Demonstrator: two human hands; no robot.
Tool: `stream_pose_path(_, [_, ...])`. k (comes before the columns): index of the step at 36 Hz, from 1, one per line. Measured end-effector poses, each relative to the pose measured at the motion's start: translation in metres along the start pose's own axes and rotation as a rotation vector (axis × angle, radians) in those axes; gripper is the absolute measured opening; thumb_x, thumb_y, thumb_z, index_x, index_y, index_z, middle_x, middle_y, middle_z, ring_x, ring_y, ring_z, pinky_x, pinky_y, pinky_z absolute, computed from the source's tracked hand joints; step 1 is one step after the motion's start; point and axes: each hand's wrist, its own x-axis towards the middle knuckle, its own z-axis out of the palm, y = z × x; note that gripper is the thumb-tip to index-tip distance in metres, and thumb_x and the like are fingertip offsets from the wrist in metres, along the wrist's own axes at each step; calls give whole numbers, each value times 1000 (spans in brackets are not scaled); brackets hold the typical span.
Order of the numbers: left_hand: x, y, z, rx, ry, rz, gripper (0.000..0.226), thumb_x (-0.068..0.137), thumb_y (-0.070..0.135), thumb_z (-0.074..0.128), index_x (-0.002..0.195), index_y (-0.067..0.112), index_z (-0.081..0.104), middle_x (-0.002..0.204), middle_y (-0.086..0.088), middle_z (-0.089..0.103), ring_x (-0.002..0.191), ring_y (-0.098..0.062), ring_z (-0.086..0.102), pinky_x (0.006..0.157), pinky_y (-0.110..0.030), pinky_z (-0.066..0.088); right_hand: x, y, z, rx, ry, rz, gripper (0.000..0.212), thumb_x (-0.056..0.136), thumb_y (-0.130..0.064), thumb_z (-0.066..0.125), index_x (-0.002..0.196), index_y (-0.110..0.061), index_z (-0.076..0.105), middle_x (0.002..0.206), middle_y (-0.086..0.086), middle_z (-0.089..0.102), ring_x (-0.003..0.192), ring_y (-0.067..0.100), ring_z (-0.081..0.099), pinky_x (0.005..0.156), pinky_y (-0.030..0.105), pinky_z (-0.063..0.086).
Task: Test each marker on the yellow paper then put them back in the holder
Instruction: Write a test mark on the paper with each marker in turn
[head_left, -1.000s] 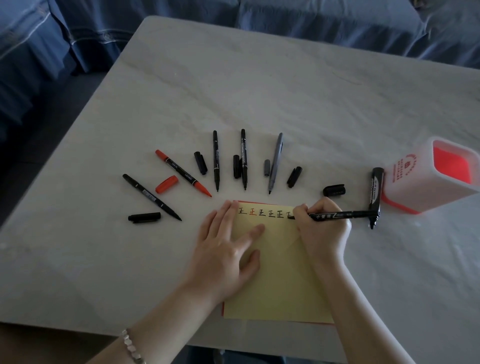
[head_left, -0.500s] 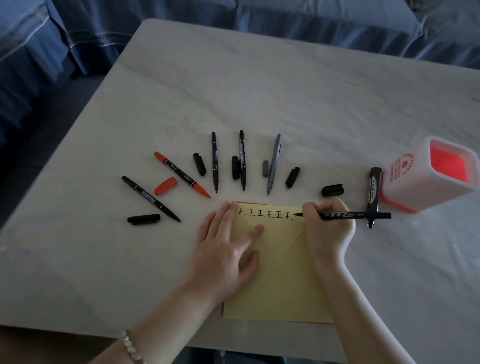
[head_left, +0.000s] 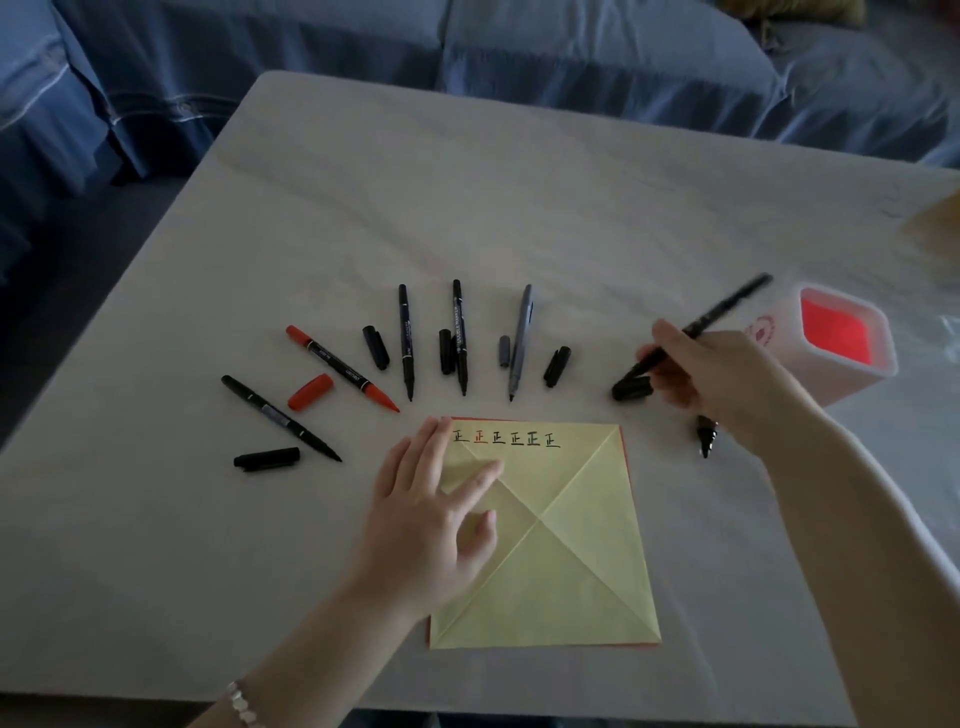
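Observation:
A yellow paper (head_left: 571, 561) lies in front of me with a row of written marks along its top edge. My left hand (head_left: 431, 514) rests flat on its left part, fingers spread. My right hand (head_left: 727, 384) grips a black marker (head_left: 722, 312), lifted off the paper to the right, its tip pointing down at a loose black cap (head_left: 631, 388). Another black marker (head_left: 705, 436) lies partly hidden under that hand. The white holder (head_left: 831, 384) with a red inside stands at the right.
Uncapped markers fan out above the paper: a black one (head_left: 280, 418), a red one (head_left: 340, 368), two more black ones (head_left: 406, 340) (head_left: 460, 335) and a grey one (head_left: 520, 340), each with a loose cap beside it. A blue sofa (head_left: 519, 47) runs behind the table.
My right hand has lifted the black marker off the paper and swung it right, toward the loose cap by the holder. The view has tilted down slightly. My left hand stays on the paper.

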Motion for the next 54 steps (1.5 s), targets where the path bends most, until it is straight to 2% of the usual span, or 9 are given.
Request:
stream_pose_path(4, [0,0,0,-5,10,6,42,80,40,44,117,31,61,134,-22,48,127,-32,44,108,-39,22,9,-3,10,-393,5,-73,38,84,-36,62,64,-4,66,42,-3,58,31,2,47,41,14,42])
stream_pose_path(7, [0,0,0,1,7,11,42,80,41,44,118,31,60,134,-22,49,127,-32,45,108,-38,21,15,1,27,-575,16,-130,43,81,-37,65,66,3,67,56,10,61,46,17,50,48,25,37])
stream_pose_path(15, [1,1,-2,30,-2,26,43,79,41,44,118,31,58,133,-22,50,125,-33,46,108,-38,20,29,12,53,-627,171,-174,39,85,-32,61,62,-4,47,52,6,42,47,23,38,44,26,25])
stream_pose_path(20, [0,1,1,47,15,41,43,80,41,43,119,32,57,133,-22,49,127,-32,44,108,-39,22,17,21,35,-647,272,-258,27,85,-28,57,82,-2,65,76,15,68,73,35,61,64,35,51])
stream_pose_path(27, [-1,0,8,114,49,83,44,80,38,41,119,27,57,130,-29,50,124,-40,45,108,-48,30,5,49,-34,-857,438,-65,33,83,-26,53,85,5,66,67,17,57,64,32,51,57,29,39])
stream_pose_path(32, [1,7,6,147,55,63,43,79,34,40,114,22,62,125,-31,53,120,-43,49,99,-57,31,9,59,-48,-779,391,-2,37,82,-31,59,89,6,63,62,11,53,65,31,50,56,29,36])
stream_pose_path(42, [1,20,10,120,81,16,40,79,30,39,100,13,68,122,-31,55,119,-41,51,99,-55,29,13,60,-43,-511,265,89,29,79,-23,63,58,-5,53,52,7,47,47,20,41,44,26,32])
stream_pose_path(50, [0,19,15,44,80,27,41,85,38,37,123,26,47,134,-31,42,130,-41,37,105,-52,27,-38,43,-26,-37,356,-313,18,76,-12,54,63,-14,42,57,6,38,53,17,32,47,24,29])
stream_pose_path(54, [0,19,11,56,43,38,46,95,48,17,131,34,42,141,-29,35,135,-41,28,110,-51,22,-47,47,-1,184,263,-448,11,72,-16,52,67,-17,43,54,1,37,50,13,33,46,19,28])
